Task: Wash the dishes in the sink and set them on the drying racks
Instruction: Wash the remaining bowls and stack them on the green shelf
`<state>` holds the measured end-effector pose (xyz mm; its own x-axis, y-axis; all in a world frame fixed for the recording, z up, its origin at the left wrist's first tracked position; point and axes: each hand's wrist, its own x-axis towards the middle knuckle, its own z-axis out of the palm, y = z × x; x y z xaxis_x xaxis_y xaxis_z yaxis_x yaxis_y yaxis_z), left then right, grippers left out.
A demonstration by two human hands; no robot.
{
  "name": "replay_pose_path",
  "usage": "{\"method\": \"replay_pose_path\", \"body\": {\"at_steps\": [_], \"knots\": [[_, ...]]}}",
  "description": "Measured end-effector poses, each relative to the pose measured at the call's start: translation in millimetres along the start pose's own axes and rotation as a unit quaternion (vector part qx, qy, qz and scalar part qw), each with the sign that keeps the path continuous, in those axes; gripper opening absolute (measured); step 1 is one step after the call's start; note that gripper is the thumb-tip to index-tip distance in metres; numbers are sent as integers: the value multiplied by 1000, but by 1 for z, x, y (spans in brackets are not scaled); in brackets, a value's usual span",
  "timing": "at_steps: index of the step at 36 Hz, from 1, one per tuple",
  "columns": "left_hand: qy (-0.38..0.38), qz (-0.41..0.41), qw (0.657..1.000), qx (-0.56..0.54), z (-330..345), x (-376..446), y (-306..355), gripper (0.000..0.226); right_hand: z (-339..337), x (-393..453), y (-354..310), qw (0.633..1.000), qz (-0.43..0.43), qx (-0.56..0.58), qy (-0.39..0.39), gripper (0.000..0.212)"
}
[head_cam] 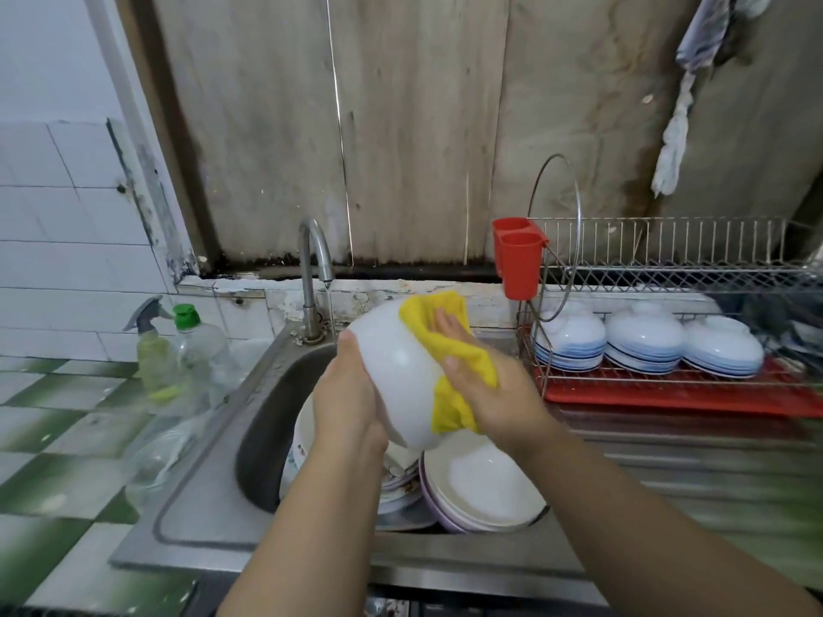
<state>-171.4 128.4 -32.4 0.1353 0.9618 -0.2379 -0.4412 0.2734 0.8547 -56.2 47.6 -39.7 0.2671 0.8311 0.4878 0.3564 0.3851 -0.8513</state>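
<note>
Head view: I am logging the left hand (345, 396) gripping a white bowl (394, 371) tilted over the sink (267, 420), so runoff is likely falling into the basin, while the right hand (494, 385) is pressing a yellow cloth (450, 345) to its side. Unwashed plates (481, 483) are waiting beneath; the drying rack (668, 331) is running off-frame, and the bowl's inside is facing away.

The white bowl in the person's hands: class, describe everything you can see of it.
The white bowl is plain, smooth and glossy, perhaps ceramic or melamine. It is held tilted above the sink, outer side toward the camera. The left hand grips its left side; the right hand presses a yellow cloth against its right side.
</note>
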Motion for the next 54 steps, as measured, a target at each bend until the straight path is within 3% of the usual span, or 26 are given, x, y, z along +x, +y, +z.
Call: {"method": "replay_pose_path", "body": {"at_steps": [3, 6, 8, 11, 15, 19, 22, 25, 27, 28, 31, 32, 34, 35, 37, 39, 41, 43, 45, 46, 48, 50, 52, 54], "knots": [[21, 0, 1000, 1, -6, 3, 1, 35, -10, -19, 18, 998, -31, -52, 6, 40], [4, 12, 1000, 13, -3, -3, 4, 32, -21, -5, 20, 996, 73, -37, 48, 59], [-7, 36, 998, 51, 1, -10, 4, 36, -21, 9, 8, 989, 100, -88, 61, 52], [-2, 48, 997, 68, 5, -15, 7, 48, -6, 13, -10, 996, 41, -68, 46, 41], [23, 30, 999, 28, 0, -11, 16, 33, 3, -15, 2, 999, -31, -44, -8, 34], [8, 53, 995, 87, -3, -11, 14, 33, -7, -11, 16, 997, 57, -19, 37, 60], [-27, 88, 978, 185, 3, -19, 15, 40, -16, 13, 7, 992, 117, 3, 35, 60], [-51, 156, 941, 294, 9, -28, 24, 52, -16, 33, -18, 993, 115, -18, -10, 92], [-37, 154, 941, 300, 10, -30, 30, 55, -12, 38, -30, 990, 67, -121, -25, 114], [-29, 136, 949, 283, 9, -30, 31, 58, -8, 35, -31, 978, 21, -201, -50, 114], [-53, 78, 976, 194, 9, -35, 29, 67, 5, 16, -29, 884, -152, -418, -146, 87], [-56, 69, 981, 173, 9, -35, 27, 67, 7, 13, -24, 874, -175, -427, -150, 78], [-48, 49, 984, 162, 7, -35, 22, 65, 5, 20, -15, 892, -176, -396, -131, 61], [-47, 38, 984, 165, 6, -33, 20, 68, 2, 30, -15, 916, -153, -354, -109, 55], [-52, 19, 985, 164, 5, -30, 18, 77, -8, 51, -22, 974, -4, -219, -54, 42], [-53, 17, 986, 156, 7, -31, 20, 84, -15, 63, -28, 984, 132, -120, -27, 32], [-59, 31, 987, 149, 6, -29, 20, 91, -8, 56, -29, 983, 53, -174, -22, 31], [-79, 36, 987, 138, 3, -25, 18, 98, 8, 40, -31, 936, -96, -337, -20, 48], [-98, 38, 984, 142, 4, -28, 23, 95, 15, 35, -22, 890, -176, -419, -42, 53], [-106, 45, 980, 163, 5, -31, 27, 89, 13, 38, -22, 897, -161, -406, -68, 53], [-115, 79, 967, 213, 4, -29, 28, 63, 2, 49, -27, 945, -93, -303, -88, 46], [-116, 108, 961, 226, 2, -25, 28, 40, -13, 63, -32, 977, 56, -190, -77, 35], [-133, 103, 968, 189, 1, -18, 28, 31, -29, 69, -23, 979, 198, -57, 0, 26], [-146, 88, 978, 118, 1, -12, 29, 24, -33, 71, -21, 949, 281, 127, 60, 19]]}}
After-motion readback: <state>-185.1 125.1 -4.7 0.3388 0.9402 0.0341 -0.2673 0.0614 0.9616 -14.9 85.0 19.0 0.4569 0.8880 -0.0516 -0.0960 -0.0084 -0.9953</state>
